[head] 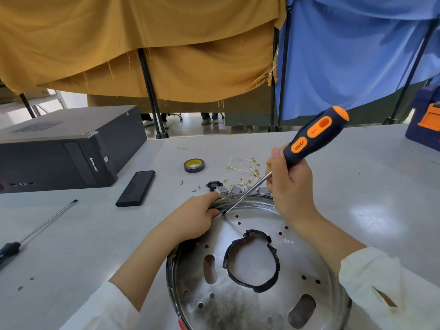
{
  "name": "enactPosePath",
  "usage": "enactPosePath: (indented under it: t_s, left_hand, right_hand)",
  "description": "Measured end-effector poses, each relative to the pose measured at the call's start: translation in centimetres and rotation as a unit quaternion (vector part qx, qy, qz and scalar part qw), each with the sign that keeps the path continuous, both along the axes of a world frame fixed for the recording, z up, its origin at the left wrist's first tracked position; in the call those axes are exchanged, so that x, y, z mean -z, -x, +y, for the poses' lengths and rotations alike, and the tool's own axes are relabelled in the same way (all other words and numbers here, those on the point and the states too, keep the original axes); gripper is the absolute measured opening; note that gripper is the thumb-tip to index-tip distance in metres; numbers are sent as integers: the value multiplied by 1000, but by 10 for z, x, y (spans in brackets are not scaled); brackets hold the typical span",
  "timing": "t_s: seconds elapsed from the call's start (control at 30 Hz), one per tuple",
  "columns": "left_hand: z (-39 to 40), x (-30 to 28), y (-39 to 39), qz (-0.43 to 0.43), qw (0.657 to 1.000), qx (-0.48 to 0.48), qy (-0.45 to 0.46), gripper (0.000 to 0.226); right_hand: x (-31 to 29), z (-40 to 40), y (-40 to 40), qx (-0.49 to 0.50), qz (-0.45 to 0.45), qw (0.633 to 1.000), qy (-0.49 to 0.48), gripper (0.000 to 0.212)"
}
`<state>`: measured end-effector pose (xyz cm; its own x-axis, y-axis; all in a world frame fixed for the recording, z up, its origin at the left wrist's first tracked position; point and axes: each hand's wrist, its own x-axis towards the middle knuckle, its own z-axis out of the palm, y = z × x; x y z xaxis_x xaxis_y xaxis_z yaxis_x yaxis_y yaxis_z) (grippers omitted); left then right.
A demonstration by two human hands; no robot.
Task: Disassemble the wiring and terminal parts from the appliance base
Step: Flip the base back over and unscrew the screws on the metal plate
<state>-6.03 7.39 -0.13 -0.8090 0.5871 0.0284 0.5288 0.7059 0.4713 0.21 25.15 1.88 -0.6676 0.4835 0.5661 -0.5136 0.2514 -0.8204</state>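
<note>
On a grey table (357, 186), a round metal appliance base (259, 270) lies nearest the camera, a black gasket ring (228, 263) at its centre. Left of the base sits a black computer case (59, 148). The right hand (290, 186) grips an orange-and-black screwdriver (314, 136), its tip touching a screw on the base's far side. The left hand (197, 217) clamps a wire bundle (223, 201) at the base's far rim. Beyond the base lie loose terminal wires (245, 170) and a tape roll (194, 165).
</note>
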Motion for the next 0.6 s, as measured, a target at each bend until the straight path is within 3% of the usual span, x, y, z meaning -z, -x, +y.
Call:
enactPosePath:
  t_s: [0.6]
  left_hand:
    - [0,-1,-2,10,1000,-4,-2,24]
  right_hand:
    - [-1,-2,-4,2,1,1000,-1,47]
